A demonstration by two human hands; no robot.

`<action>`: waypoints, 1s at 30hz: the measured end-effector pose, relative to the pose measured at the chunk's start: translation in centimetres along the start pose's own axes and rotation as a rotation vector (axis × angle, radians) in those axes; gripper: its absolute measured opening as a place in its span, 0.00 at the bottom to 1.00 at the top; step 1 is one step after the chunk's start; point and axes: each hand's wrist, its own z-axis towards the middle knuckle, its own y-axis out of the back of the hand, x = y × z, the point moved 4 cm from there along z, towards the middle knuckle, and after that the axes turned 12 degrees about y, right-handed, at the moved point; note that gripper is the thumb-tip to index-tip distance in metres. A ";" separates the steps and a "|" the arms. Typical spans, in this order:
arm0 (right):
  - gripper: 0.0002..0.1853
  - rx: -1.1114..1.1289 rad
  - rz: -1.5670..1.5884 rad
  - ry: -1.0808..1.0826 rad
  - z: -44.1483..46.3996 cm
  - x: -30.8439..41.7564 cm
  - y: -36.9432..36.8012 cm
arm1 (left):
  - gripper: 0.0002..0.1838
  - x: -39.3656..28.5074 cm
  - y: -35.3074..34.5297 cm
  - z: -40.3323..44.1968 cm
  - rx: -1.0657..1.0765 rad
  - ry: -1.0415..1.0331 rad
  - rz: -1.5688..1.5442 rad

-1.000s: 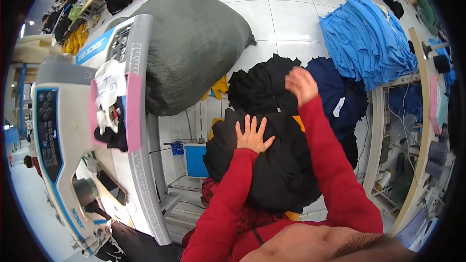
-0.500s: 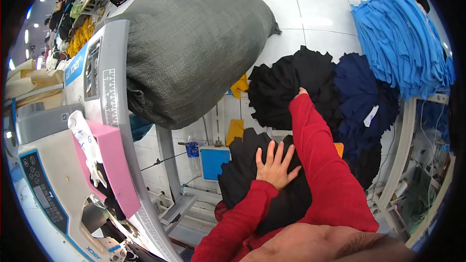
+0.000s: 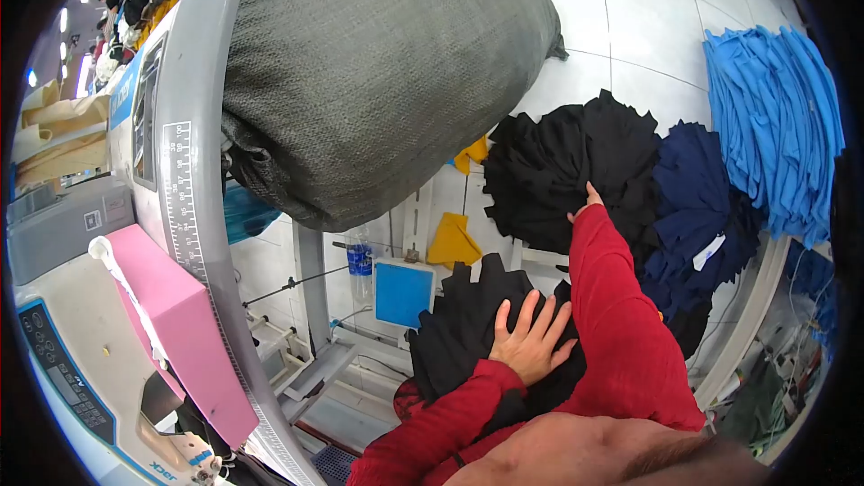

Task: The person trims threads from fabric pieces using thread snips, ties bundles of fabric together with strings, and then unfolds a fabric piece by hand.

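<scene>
Near black bundle (image 3: 463,324) under a spread left hand (image 3: 529,339), far black bundle (image 3: 603,144) at the right hand (image 3: 588,203)

The left hand lies palm down on the near black bundle, its fingers fanned and closed on nothing. That wide spread probably steadies the loose layers by pressing rather than pinching. The cloth sits directly beneath the palm and spills out leftward from it, tucked close to the person (image 3: 531,445), which seems to make pressing down easy.

Ahead of the left hand, the right hand touches the far black bundle near its gathered middle. The red sleeve (image 3: 621,333) and the angle hide much of that hand, so I cannot tell whether it has closed on a fold. The middle, where the folds draw together, may offer a surer hold than the ragged rim.

Just right of the right hand lies a navy bundle (image 3: 688,180) with a white tag (image 3: 709,253); farther right is a light blue stack (image 3: 765,117). Separate heaps by colour presumably stop the pieces from mixing. Ahead and left of the right hand bulks a grey sack (image 3: 387,72). Left of the left hand are a blue panel (image 3: 403,294), then a pink box (image 3: 180,315) beside the sewing machine (image 3: 81,306), placed there perhaps for easy reach.
</scene>
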 end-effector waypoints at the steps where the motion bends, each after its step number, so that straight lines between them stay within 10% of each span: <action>1: 0.39 -0.007 0.014 0.005 0.3 -0.1 0.2 | 0.28 0.0 0.0 0.0 0.000 -0.002 -0.003; 16: 0.30 0.054 0.095 -0.040 9.6 -3.0 2.3 | 0.27 0.4 -0.1 0.2 0.031 0.012 -0.025; 25: 0.26 0.053 -0.050 -0.062 -2.4 -0.1 0.2 | 0.28 0.4 -0.3 0.3 0.040 0.009 -0.024; 30: 0.28 0.263 -0.084 0.281 14.1 0.3 -2.4 | 0.28 0.5 -0.1 0.4 -0.004 0.009 -0.035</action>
